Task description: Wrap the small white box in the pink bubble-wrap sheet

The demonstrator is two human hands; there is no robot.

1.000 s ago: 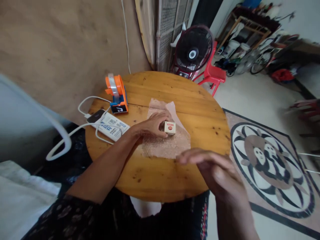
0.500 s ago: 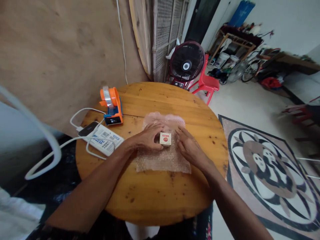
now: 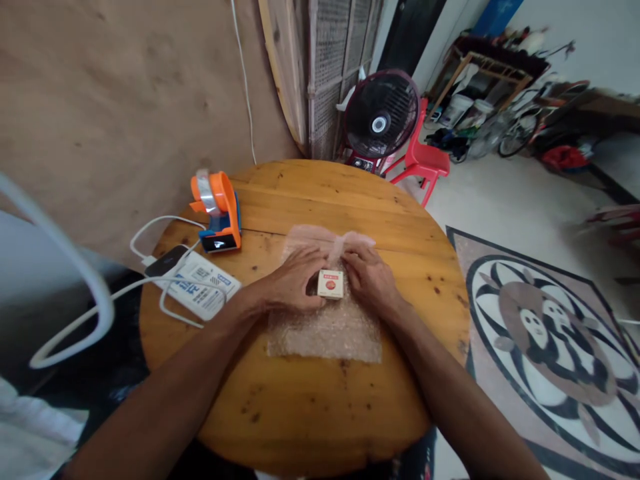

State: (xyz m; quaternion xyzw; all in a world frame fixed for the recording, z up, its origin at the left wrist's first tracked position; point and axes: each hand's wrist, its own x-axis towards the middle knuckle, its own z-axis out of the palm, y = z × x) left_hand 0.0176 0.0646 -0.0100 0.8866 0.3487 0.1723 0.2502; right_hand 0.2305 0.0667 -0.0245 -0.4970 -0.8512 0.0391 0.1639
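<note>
A small cream-coloured box (image 3: 331, 285) with a red mark on top sits on a sheet of bubble wrap (image 3: 320, 337). My left hand (image 3: 295, 280) curves around the box's left side, thumb by its near corner and fingers by its far side. On the right, my right hand (image 3: 371, 275) has its fingers bent over the wrap close to the box. Just beyond the box, the wrap is bunched up between both hands. The fingertips of the right hand are partly hidden.
An orange and blue tape dispenser (image 3: 217, 210) stands at the round wooden table's (image 3: 300, 407) left. Near it lie a white labelled box (image 3: 205, 290), a dark device (image 3: 170, 260) and white cables. Behind are a fan (image 3: 380, 125) and a red chair (image 3: 425, 157).
My right hand has moved in towards the box, and its fingers have bent onto the wrap, which is now bunched behind the box. My left hand stays beside the box. The view has shifted slightly.
</note>
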